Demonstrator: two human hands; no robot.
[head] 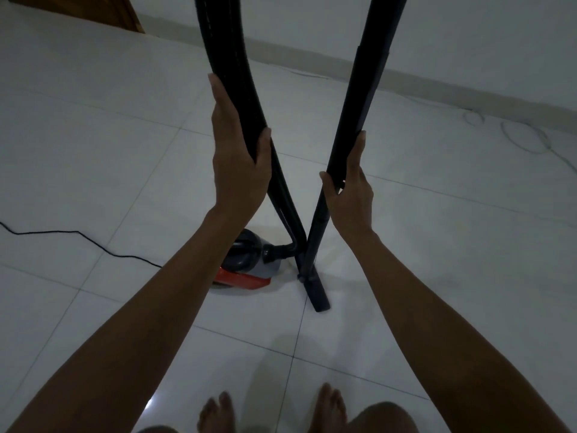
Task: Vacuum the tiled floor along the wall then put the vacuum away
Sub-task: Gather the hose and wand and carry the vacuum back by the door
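Observation:
A small grey and red vacuum body (249,264) sits on the white tiled floor (437,245) in front of my bare feet. Its black hose (231,57) rises from the body and runs out of the top of the view. My left hand (237,157) grips this hose, thumb on its right side. The black rigid wand (362,89) stands tilted, its nozzle tip (318,298) on the floor. My right hand (349,189) holds the wand at mid-height, fingers wrapped around it. Hose and wand cross just above the vacuum body.
A black power cord (78,235) snakes across the floor from the left edge toward the vacuum. A thin wire (524,135) loops on the tiles at the right, near the wall's skirting (437,85). A brown wooden door edge (125,14) shows at the top left.

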